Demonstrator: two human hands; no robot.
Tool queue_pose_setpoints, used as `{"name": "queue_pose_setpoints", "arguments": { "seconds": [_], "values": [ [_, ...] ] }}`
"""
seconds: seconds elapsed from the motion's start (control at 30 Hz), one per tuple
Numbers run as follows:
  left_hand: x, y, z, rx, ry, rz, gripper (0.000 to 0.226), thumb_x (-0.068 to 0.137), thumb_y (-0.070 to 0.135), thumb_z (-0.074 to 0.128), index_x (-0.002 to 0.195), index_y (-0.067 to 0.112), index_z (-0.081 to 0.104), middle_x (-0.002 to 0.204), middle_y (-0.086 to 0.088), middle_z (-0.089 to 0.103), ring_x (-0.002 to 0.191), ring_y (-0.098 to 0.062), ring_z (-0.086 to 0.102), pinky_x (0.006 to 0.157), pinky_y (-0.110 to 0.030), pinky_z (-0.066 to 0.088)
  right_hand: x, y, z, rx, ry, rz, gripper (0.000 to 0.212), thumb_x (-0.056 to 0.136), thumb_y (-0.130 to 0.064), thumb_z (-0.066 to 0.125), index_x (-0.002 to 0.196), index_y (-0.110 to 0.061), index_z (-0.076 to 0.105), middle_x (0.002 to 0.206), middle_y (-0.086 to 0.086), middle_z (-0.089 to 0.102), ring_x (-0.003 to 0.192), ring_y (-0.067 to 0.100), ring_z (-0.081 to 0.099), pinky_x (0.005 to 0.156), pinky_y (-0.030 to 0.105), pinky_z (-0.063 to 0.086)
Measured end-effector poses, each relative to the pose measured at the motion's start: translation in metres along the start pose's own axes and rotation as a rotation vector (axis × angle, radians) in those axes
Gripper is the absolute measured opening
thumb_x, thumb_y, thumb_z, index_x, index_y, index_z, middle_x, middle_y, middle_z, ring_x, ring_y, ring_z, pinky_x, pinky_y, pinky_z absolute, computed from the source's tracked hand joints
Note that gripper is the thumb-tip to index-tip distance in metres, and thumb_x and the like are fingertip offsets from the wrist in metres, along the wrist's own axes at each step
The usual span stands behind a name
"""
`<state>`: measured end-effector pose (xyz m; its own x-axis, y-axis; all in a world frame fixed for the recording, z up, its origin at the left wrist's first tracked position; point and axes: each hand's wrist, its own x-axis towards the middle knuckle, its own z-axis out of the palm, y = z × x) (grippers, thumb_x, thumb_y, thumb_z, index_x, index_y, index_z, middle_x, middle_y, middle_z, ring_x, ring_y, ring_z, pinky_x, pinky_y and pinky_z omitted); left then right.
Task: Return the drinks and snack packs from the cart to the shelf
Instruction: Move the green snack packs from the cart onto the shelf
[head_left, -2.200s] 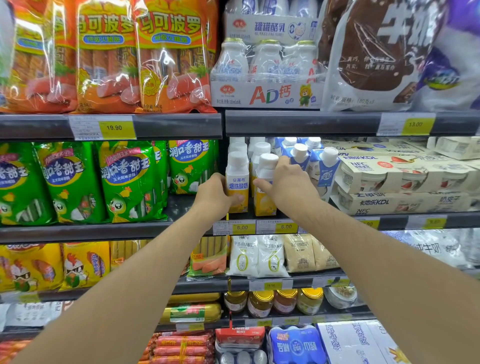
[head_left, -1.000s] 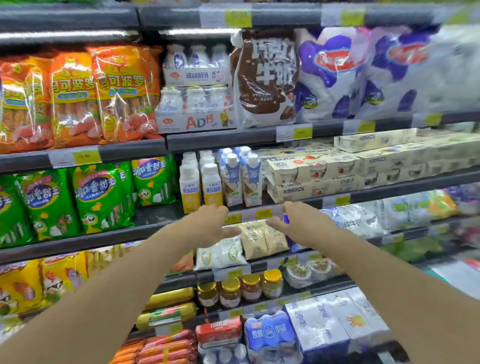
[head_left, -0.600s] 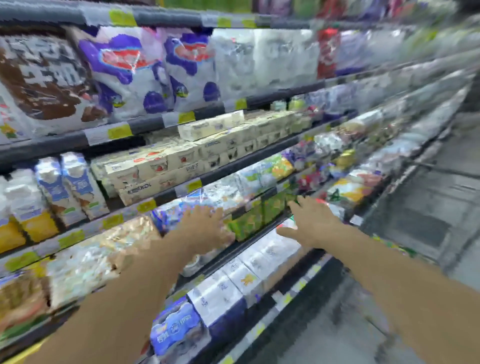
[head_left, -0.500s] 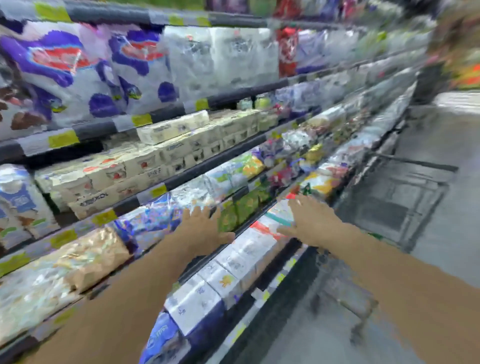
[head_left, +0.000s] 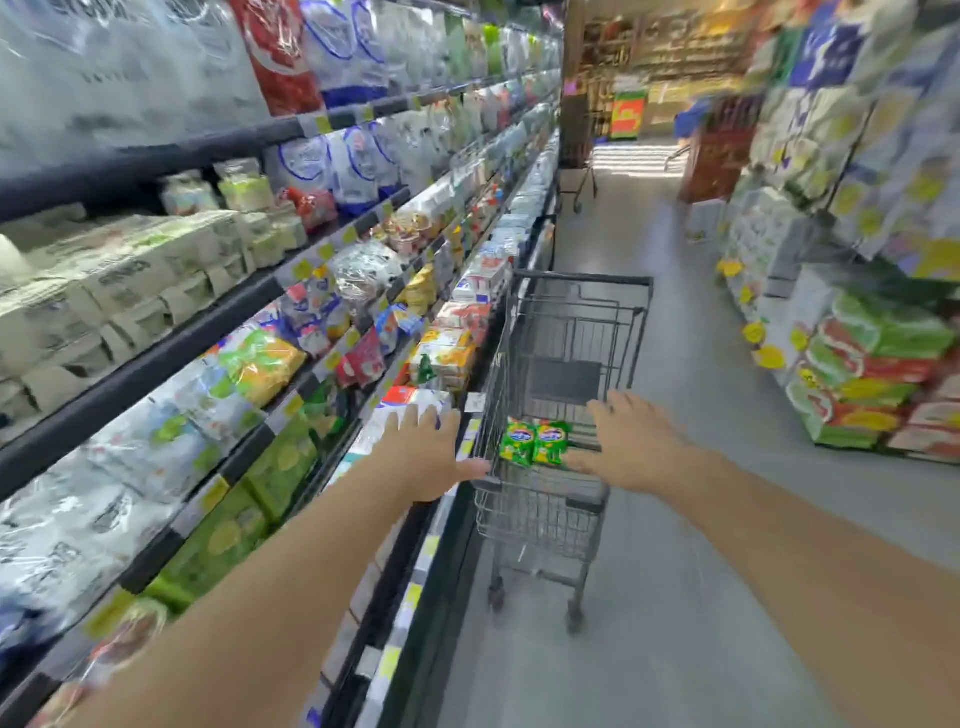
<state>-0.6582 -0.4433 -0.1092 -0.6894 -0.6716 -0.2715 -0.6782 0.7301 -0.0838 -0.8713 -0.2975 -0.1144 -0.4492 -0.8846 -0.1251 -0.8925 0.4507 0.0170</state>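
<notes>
Stocked shelves (head_left: 218, 332) are filling the left of the frame; at lower centre the left hand (head_left: 426, 452) is hovering, fingers spread and empty, beside the cart (head_left: 566, 332). Green snack packs (head_left: 535, 441) are lying inside, upright side by side, nearer the right hand (head_left: 634, 447), also spread, just right of them.

No print can be read: the green packs (head_left: 536, 441) between the two hands and the yellow shelf tags (head_left: 311, 267) are blurred.
</notes>
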Motion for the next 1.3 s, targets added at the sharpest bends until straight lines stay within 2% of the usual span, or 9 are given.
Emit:
{"name": "queue_pose_setpoints", "arguments": {
  "seconds": [0.2, 0.4, 0.6, 0.7, 0.93, 1.03, 1.13, 1.23, 1.3],
  "values": [
    [0.095, 0.013, -0.01, 0.017, -0.03, 0.181, 0.091, 0.091, 0.072, 0.029, 0.158, 0.016, 0.005, 0.165, -0.016, 0.005, 0.151, -0.039, 0.0, 0.12, -0.056, 0.002, 0.048, 0.019, 0.006, 0.054, -0.018, 0.169, 0.088, 0.083, -0.075, 0.046, 0.146, -0.014, 0.038, 0.153, 0.012, 0.037, 0.141, 0.032, 0.035, 0.114, 0.047, 0.033],
    [0.174, 0.034, -0.014, 0.03, -0.069, 0.272, 0.092, 0.09, 0.074, 0.031, 0.158, 0.018, 0.006, 0.165, -0.017, 0.007, 0.151, -0.038, 0.001, 0.121, -0.056, 0.006, 0.088, 0.046, 0.02, 0.118, -0.026, 0.23, 0.087, 0.081, -0.077, 0.046, 0.146, -0.019, 0.038, 0.152, 0.007, 0.037, 0.136, 0.03, 0.039, 0.11, 0.045, 0.034],
    [0.259, 0.067, -0.004, 0.008, -0.138, 0.297, 0.088, 0.092, 0.07, 0.032, 0.158, 0.018, 0.005, 0.164, -0.016, 0.012, 0.15, -0.039, 0.007, 0.121, -0.055, 0.01, 0.151, 0.089, 0.041, 0.188, -0.113, 0.258, 0.075, 0.089, -0.066, 0.048, 0.144, -0.016, 0.04, 0.145, 0.011, 0.042, 0.136, 0.03, 0.037, 0.113, 0.044, 0.029],
    [0.31, 0.081, 0.007, -0.005, -0.173, 0.273, 0.089, 0.092, 0.07, 0.032, 0.158, 0.018, 0.004, 0.163, -0.018, 0.016, 0.15, -0.038, 0.012, 0.12, -0.055, 0.013, 0.199, 0.117, 0.056, 0.23, -0.152, 0.249, 0.077, 0.09, -0.066, 0.048, 0.145, -0.012, 0.039, 0.145, 0.014, 0.042, 0.137, 0.031, 0.037, 0.114, 0.046, 0.031],
    [0.424, 0.102, 0.048, -0.07, -0.249, 0.167, 0.091, 0.09, 0.071, 0.033, 0.157, 0.014, 0.011, 0.158, -0.017, 0.028, 0.146, -0.035, 0.025, 0.118, -0.052, 0.022, 0.322, 0.161, 0.11, 0.248, -0.284, 0.17, 0.086, 0.091, -0.068, 0.044, 0.153, -0.01, 0.029, 0.159, 0.016, 0.029, 0.147, 0.032, 0.026, 0.121, 0.049, 0.023],
    [0.463, 0.104, 0.069, -0.116, -0.289, 0.121, 0.091, 0.091, 0.07, 0.035, 0.158, 0.014, 0.008, 0.159, -0.018, 0.027, 0.145, -0.036, 0.026, 0.118, -0.05, 0.024, 0.366, 0.167, 0.14, 0.265, -0.322, 0.146, 0.086, 0.09, -0.068, 0.046, 0.15, -0.008, 0.033, 0.156, 0.017, 0.034, 0.144, 0.033, 0.03, 0.119, 0.048, 0.026],
    [0.506, 0.104, 0.098, -0.233, -0.334, 0.064, 0.086, 0.094, 0.064, 0.04, 0.156, 0.011, 0.015, 0.156, -0.019, 0.029, 0.142, -0.036, 0.031, 0.113, -0.047, 0.031, 0.405, 0.169, 0.176, 0.31, -0.375, 0.159, 0.083, 0.091, -0.066, 0.045, 0.148, -0.007, 0.035, 0.154, 0.019, 0.036, 0.143, 0.035, 0.032, 0.117, 0.05, 0.029],
    [0.55, 0.102, 0.144, -0.359, -0.352, -0.026, 0.081, 0.095, 0.06, 0.043, 0.155, 0.01, 0.019, 0.153, -0.021, 0.033, 0.135, -0.037, 0.04, 0.107, -0.048, 0.039, 0.438, 0.17, 0.217, 0.39, -0.423, 0.196, 0.074, 0.094, -0.061, 0.045, 0.144, -0.007, 0.041, 0.147, 0.018, 0.044, 0.134, 0.034, 0.044, 0.11, 0.048, 0.038],
    [0.577, 0.101, 0.181, -0.404, -0.385, -0.088, 0.081, 0.095, 0.059, 0.044, 0.154, 0.008, 0.021, 0.15, -0.023, 0.035, 0.135, -0.039, 0.04, 0.106, -0.048, 0.04, 0.457, 0.169, 0.246, 0.483, -0.464, 0.237, 0.072, 0.097, -0.056, 0.046, 0.146, -0.004, 0.038, 0.148, 0.019, 0.042, 0.133, 0.033, 0.046, 0.108, 0.046, 0.042]
  ]
}}
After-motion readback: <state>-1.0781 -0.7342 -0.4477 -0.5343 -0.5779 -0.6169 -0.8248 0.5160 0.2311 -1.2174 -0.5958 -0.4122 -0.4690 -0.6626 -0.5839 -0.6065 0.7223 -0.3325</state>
